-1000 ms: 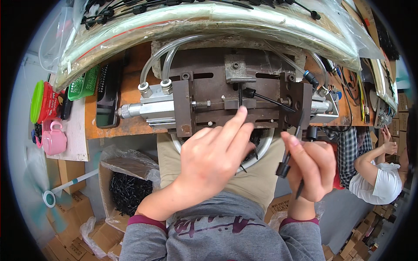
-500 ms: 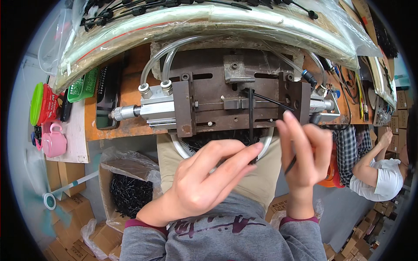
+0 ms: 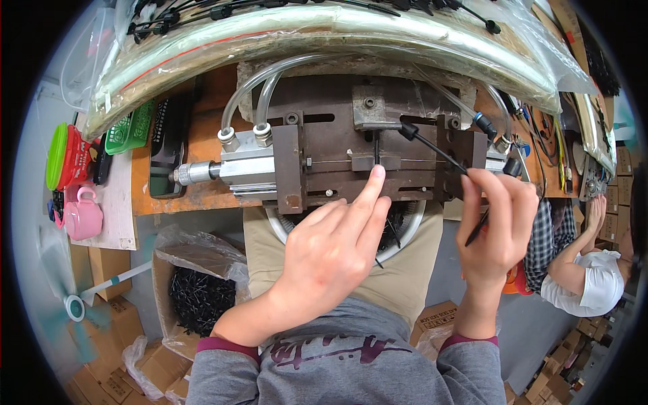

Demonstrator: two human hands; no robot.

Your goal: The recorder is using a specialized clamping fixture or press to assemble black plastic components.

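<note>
One Black Rod at the Block, Another in the Right Hand

The work seems to be in its middle part. A thin black rod (image 3: 376, 147) stands at the small metal block (image 3: 362, 164) of the brown fixture (image 3: 331, 145), which is on the wooden surface (image 3: 208, 190). The left hand (image 3: 331, 246) has its index finger stretched, with the tip at the lower end of this rod. Its other fingers are loosely bent; the thumb is hidden, so I cannot tell if it grips something. This rod looks placed, but whether it is fully seated is not clear.

The right hand (image 3: 499, 233) is narrow, pinching a black capped rod (image 3: 435, 148), whose cap reaches near the upper bracket (image 3: 369, 111). I judge this piece as not yet finished. Many dark pieces (image 3: 202, 297) lie in the carton (image 3: 162, 304) at left, so much seems left.
</note>
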